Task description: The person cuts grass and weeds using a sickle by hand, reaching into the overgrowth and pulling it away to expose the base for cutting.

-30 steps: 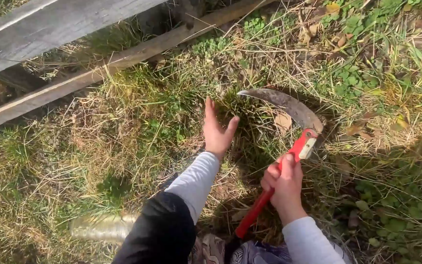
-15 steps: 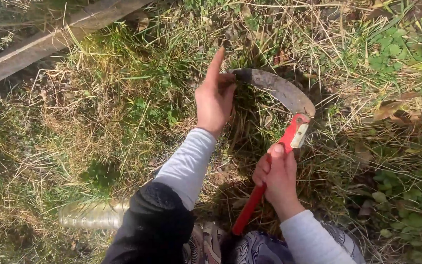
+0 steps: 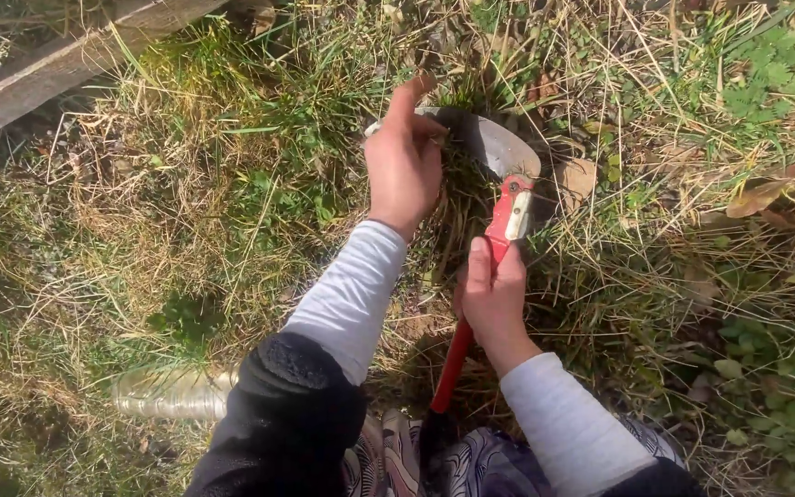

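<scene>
Two bare hands work over a patch of rough ground [image 3: 186, 212] covered in green and dry yellow grass, seen from above by a camera on the person's head. The right hand [image 3: 492, 299] is clenched around the red handle of a sickle [image 3: 499, 175], thumb lying along the top of the handle. That handle runs from near the person's shoes at the bottom edge of the ground up toward its middle. From the handle's upper end, the dull grey curved blade sweeps up and left, ending near the top centre of the patch.

The left hand [image 3: 404, 161] sits just left of the blade, fingers closed on a tuft of grass [image 3: 457, 189], with the index finger stretched upward. The tuft rises between the hand and the inner curve of the blade; the hand appears to touch the blade's tip, though the grass hides the exact contact.

Both forearms wear pale grey sleeves; a black cuff covers the left one nearer the body. Patterned shoes [image 3: 434, 460] show at the bottom edge. One clear plastic bottle [image 3: 177, 394] lies on its side toward the lower left. A weathered wooden plank [image 3: 57, 64] crosses the top left corner.
</scene>
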